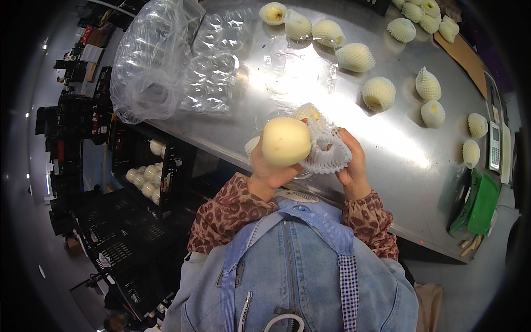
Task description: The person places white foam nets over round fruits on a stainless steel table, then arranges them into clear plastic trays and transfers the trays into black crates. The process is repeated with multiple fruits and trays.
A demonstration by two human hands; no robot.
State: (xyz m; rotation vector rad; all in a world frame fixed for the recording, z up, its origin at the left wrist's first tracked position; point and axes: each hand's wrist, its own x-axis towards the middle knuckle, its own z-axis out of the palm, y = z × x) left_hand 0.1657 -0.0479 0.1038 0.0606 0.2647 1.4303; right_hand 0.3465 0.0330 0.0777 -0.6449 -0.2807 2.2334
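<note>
A round, pale yellow pear (286, 141) sits bare in my left hand (266, 176), whose fingers curl round it from below and the left. Beside it, my right hand (354, 169) pinches a white foam net sleeve (331, 150), which hangs off the pear and touches its right side. Just behind them a net-wrapped pear (308, 112) lies on the metal table (232, 130). Another foam net (252, 145) shows partly behind my left fingers. Clear plastic trays (287, 69) lie farther back, partly lost in glare.
Several net-wrapped pears (379, 94) stand across the table's back and right. Stacked clear trays (209, 83) and a large plastic bag (146, 66) occupy the left. A scale (494, 146) and green bin (482, 205) are at the right edge. Black crates (110, 232) stand left, below table height.
</note>
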